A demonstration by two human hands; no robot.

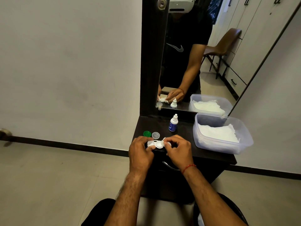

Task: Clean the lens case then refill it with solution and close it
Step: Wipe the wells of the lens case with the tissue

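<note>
The white lens case [156,143] lies open at the front of the dark dresser top [187,144], both wells showing. My left hand [140,152] grips its left end. My right hand [178,150] pinches a small white tissue [164,139] at the case's right well. A green cap [147,133] and a clear cap [155,135] sit just behind the case. The small solution bottle [173,123], white-topped with a blue label, stands upright farther back.
A clear plastic box [228,147] holding white tissues stands at the right of the dresser top. A mirror [195,54] rises behind it, reflecting the scene. A drawer handle [169,166] sits below my hands. A white wall lies to the left.
</note>
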